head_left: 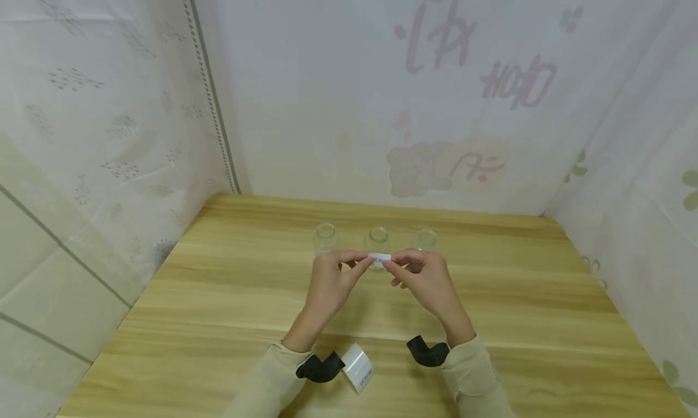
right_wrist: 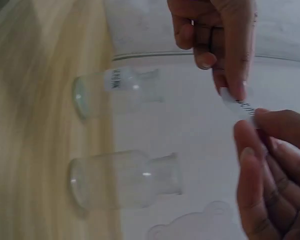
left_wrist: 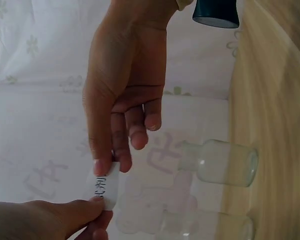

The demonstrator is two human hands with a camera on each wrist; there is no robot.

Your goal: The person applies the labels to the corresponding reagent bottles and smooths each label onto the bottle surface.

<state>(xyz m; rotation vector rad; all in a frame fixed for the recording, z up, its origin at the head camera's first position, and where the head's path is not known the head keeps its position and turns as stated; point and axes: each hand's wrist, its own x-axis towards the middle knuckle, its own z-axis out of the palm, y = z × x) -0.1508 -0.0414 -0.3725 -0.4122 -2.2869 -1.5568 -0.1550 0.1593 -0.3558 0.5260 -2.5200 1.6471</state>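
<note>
Between both hands, a small white label (head_left: 380, 260) with dark lettering is stretched out above the table. My left hand (head_left: 331, 283) pinches its left end between thumb and forefinger. The other end is pinched by my right hand (head_left: 431, 280), whose remaining fingers curl loosely below. Just beyond the hands stand three clear glass bottles in a row: a left bottle (head_left: 326, 233), a middle bottle (head_left: 377, 236) and a right bottle (head_left: 427, 237). In the right wrist view, a lettered white label (right_wrist: 119, 79) is on the left bottle; the middle bottle (right_wrist: 125, 180) looks bare.
A white sheet (head_left: 358, 368) with printed lettering lies on the wooden table (head_left: 207, 321) near the left forearm. Black wrist mounts (head_left: 320, 368) are on both sleeves. Patterned white curtains (head_left: 305, 91) close off the back and both sides.
</note>
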